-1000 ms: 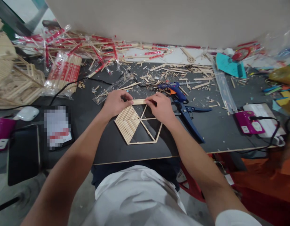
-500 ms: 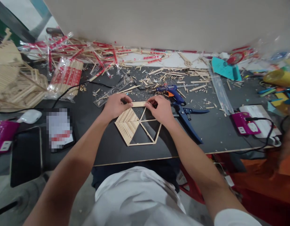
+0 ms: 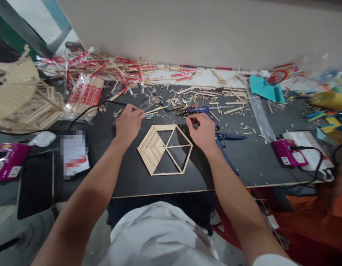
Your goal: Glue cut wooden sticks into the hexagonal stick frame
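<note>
A hexagonal frame of wooden sticks [image 3: 151, 159] lies flat on the dark table [image 3: 126, 184]. Its two left sections are filled with sticks, some line the top edge, and the other sections are open. Beyond its upper left corner, my left hand [image 3: 129, 123] is closed at the near end of thin wooden sticks [image 3: 155, 110] that point right. My right hand [image 3: 200, 131] is by the upper right side of the frame, fingers curled together; whatever they may hold is too small to make out. Behind it lies a blue glue gun [image 3: 198, 110].
Blue cutters [image 3: 229, 159] lie right of my right hand. Stick offcuts [image 3: 209, 92] and wrapped chopsticks [image 3: 84, 94] cover the back. Woven stick pieces [image 3: 18, 99], a phone [image 3: 36, 184] and a magenta power block [image 3: 11, 160] stand left; another magenta block [image 3: 291, 152] is right.
Both hands have left the frame's top edge, the left moving up and left to the thin sticks, the right moving right. The whole view has shifted slightly.
</note>
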`<state>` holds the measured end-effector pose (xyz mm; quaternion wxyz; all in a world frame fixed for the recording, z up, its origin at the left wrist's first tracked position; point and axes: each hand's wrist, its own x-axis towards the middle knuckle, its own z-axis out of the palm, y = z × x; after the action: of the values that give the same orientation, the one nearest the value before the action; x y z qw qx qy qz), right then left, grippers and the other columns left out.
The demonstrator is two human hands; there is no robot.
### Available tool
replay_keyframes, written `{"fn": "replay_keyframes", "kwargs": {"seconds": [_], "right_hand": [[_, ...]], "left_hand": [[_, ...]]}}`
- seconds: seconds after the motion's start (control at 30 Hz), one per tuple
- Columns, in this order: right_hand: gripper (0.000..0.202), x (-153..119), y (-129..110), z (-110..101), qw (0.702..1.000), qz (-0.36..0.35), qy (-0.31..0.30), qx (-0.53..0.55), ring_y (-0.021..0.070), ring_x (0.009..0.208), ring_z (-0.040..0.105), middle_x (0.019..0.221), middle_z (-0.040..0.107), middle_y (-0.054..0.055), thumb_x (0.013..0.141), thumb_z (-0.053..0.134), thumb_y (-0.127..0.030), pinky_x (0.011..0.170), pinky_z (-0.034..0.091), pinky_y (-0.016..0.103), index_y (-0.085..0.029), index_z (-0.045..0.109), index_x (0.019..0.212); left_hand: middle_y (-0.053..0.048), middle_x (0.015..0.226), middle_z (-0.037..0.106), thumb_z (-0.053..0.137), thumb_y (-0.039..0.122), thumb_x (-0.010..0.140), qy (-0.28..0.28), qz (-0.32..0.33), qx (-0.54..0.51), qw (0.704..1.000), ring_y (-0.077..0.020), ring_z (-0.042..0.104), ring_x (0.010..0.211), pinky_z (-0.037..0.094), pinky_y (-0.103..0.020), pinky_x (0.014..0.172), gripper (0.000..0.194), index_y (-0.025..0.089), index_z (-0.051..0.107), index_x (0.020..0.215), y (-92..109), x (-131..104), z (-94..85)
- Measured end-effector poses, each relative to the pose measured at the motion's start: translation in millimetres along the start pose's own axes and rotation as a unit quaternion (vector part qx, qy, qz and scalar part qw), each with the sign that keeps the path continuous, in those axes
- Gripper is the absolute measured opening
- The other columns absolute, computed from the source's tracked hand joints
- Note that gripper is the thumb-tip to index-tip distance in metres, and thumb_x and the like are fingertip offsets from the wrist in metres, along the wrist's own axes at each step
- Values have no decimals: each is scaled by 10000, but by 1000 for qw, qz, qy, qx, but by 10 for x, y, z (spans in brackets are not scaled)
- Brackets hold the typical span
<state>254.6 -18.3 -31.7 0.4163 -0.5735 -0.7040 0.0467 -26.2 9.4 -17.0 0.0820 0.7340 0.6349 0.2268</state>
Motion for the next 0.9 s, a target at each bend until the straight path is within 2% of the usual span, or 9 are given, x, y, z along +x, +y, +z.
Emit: {"fn": "replay_keyframes", "kwargs": {"seconds": [0.17,0.3,0.4,0.7,0.9], "right_hand": [[182,24,112,-37,1000,9,6,-6,207,710,620,835,714,92,931,573,-315,719,531,382,-209,696,849],[155,11,88,-16,1000,3,-7,-13,212,718,634,832,715,78,918,590,-292,719,535,383,-206,699,846],[136,1,51,-7,1000,-12,-8,-6,209,726,648,829,723,72,913,606,-272,733,541,371,-206,699,839],[123,2,32,-29,999,-30,-9,30,199,718,653,821,708,78,914,625,-241,721,533,346,-179,703,843],[123,2,-42,-31,999,-13,-29,34,196,718,642,850,712,71,926,617,-272,752,545,370,-206,687,849]], "left_hand": [[-73,1214,630,537,292,1035,-9,7,3,1000,-231,629,968,448,-306,701,219,216,740,1006,49,15,39],[-99,1162,652,625,239,984,-8,-31,-13,999,-260,649,988,478,-331,744,84,215,703,966,89,37,41],[-102,1184,666,620,230,985,-22,-49,14,998,-263,659,999,494,-335,773,74,214,689,1005,112,34,28],[-94,1153,708,513,214,1027,-23,-5,62,998,-272,667,1063,509,-341,807,194,227,678,1128,124,4,37],[-96,1186,686,506,185,1020,26,4,5,1000,-248,662,1043,509,-320,815,216,225,678,1143,128,-22,-6]]}}
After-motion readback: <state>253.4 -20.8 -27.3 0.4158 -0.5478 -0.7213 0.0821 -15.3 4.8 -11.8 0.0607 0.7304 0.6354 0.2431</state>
